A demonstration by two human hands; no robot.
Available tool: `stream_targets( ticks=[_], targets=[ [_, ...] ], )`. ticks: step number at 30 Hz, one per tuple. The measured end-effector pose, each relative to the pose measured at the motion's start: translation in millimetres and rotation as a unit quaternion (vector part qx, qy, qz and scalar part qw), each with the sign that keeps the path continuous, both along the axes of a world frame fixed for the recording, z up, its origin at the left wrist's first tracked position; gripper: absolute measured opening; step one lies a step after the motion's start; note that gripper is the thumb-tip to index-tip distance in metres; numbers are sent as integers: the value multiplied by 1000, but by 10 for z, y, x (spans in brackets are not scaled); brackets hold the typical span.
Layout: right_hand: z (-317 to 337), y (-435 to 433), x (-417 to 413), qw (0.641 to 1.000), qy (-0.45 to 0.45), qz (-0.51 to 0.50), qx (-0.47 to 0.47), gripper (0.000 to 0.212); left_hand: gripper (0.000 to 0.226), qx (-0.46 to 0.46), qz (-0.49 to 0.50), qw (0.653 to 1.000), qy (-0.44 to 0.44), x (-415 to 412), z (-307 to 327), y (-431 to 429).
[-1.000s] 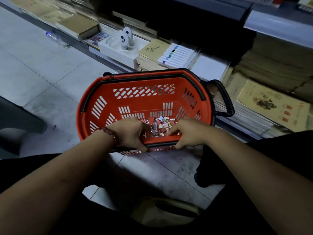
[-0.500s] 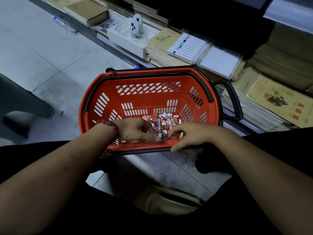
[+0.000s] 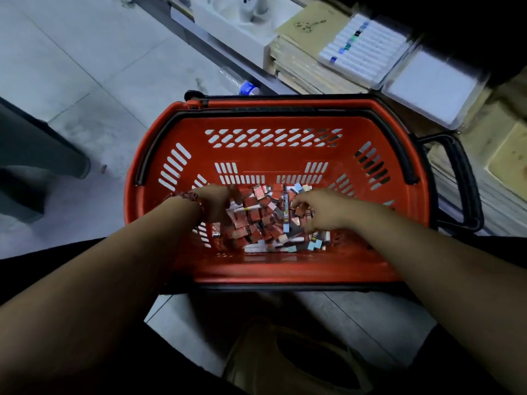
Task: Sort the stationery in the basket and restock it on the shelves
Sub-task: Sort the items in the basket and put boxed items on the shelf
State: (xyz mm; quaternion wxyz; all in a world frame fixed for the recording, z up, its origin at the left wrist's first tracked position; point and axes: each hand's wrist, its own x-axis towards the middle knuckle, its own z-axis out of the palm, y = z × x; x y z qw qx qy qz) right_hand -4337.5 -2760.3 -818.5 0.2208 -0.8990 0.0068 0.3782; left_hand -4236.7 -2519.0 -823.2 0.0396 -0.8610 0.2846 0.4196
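Observation:
A red plastic basket [image 3: 271, 161] stands on the tiled floor in front of me. On its bottom lies a pile of small stationery [image 3: 262, 220]: several red and pink little boxes, a few light blue ones and some white tubes. My left hand [image 3: 219, 206], with a red bead bracelet at the wrist, is down in the left side of the pile, its fingertips blurred and buried. My right hand [image 3: 322, 212] rests on the right side, fingers curled over a few small pieces. Whether either hand grips anything is unclear.
A low shelf runs behind the basket with a white marker set [image 3: 362, 49], a flat white box [image 3: 430, 89], brown notebooks [image 3: 302, 27] and a white tray [image 3: 228, 21]. A bottle [image 3: 245, 86] lies on the floor. The basket's black handle [image 3: 462, 181] sticks out right.
Both hands have left the basket's near rim and gone down into the stationery pile. My view has moved closer and more directly over the basket.

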Motion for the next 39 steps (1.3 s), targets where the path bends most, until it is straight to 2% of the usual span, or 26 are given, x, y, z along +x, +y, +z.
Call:
stream_targets(
  ticks=[2,5,9,11,12,13,16,19,22,24,28,30,32,36,39],
  targets=[
    [-172,19,134,996,-17,68,-55,62,66,11,-5,1000,1,90,-170,-39],
    [-433,71,295,987,-28,137,-81,63,66,-22,-2,1000,-8,169,-414,-144],
    [-783,124,397,939,-96,281,-171,67,56,-62,-31,997,25,75,-726,-272],
    [-949,128,358,925,-96,313,-193,66,51,-50,-63,996,40,-49,-890,-217],
    [-1043,122,317,924,-87,316,-197,70,47,-9,-82,995,54,-107,-947,-183],
    [-1120,120,274,926,-77,313,-195,74,47,15,-101,993,61,-151,-992,-165],
    [-1330,124,158,937,-64,286,-190,77,60,9,-127,984,125,-233,-1001,-276],
    [-1439,154,109,943,-43,273,-185,80,52,48,-143,981,118,-314,-920,-349],
    [-1473,188,60,936,-25,287,-204,82,56,31,-161,982,95,-445,-1137,-271],
    [-1468,204,38,930,-22,299,-211,74,54,22,-152,985,83,-505,-1282,-208],
    [-1402,201,42,932,-25,297,-204,41,59,-5,-132,989,63,-614,-1260,-243],
    [-1367,171,48,942,-23,276,-191,33,46,-4,-129,989,70,-664,-1299,-254],
    [-1336,133,64,953,-12,247,-173,33,41,14,-129,990,56,-690,-1324,-272],
    [-1277,54,80,982,17,153,-111,44,50,13,-130,990,49,-694,-1323,-284],
    [-1240,-8,80,994,22,82,-67,37,59,-9,-117,991,68,-642,-1397,-281]
  ],
)
